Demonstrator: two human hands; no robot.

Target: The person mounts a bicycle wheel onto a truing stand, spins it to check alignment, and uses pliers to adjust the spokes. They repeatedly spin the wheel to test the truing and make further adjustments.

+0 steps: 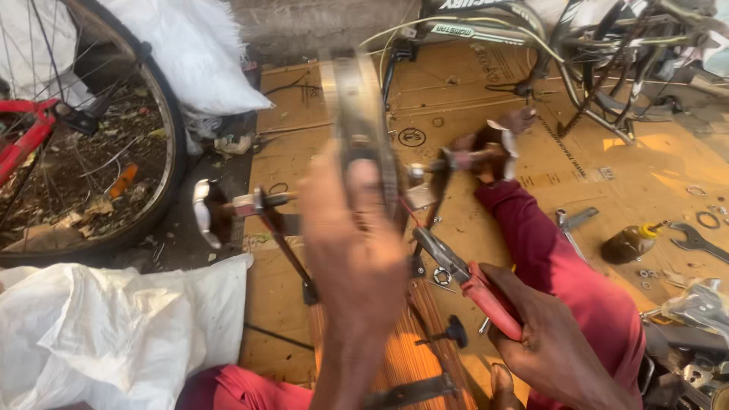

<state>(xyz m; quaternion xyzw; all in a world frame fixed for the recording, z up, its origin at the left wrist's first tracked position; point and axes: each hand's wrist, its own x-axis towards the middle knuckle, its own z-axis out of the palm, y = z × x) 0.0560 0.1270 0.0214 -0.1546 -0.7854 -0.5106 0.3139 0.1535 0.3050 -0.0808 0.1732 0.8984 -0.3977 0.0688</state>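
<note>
Nearest: right hand (pixel 550 345) is gripping red-handled steel pliers (pixel 471 279), fingers clamped round the handles, nose pointing up-left toward the wheel hub. Left hand (pixel 357 243) is wrapped over the top of a silver metal bicycle wheel rim (pixel 358 114), fingers closed on it, holding it upright and edge-on to the camera. The hand is motion-blurred.

Step in hand, as I read it: working on the axle hardware at the hub while steadying the wheel. The pliers' tip is sitting just beside the hub, near a thin red wire or spoke; I can't tell whether the tip is actually biting on anything.

Next move is probably calling for keeping the rim steady and getting a square bite on the small part, as pliers slip easily on a rounded nut.

The wheel: narrow shiny rim, worn, with a dark axle (pixel 258 203) sticking out to the left, ending near a chrome cap-like part (pixel 202 212). It is standing above flattened brown cardboard (pixel 645 175) on the ground, in front of the person's maroon trouser leg (pixel 562 266).

Further out: loose nuts and washers (pixel 442 276), a steel spanner (pixel 695 241), a small dark oil bottle (pixel 629 243). White woven sack (pixel 114 326) lower left. Far left, a black-tyred bicycle wheel (pixel 91 137); far top, bicycle frames (pixel 607 45).
</note>
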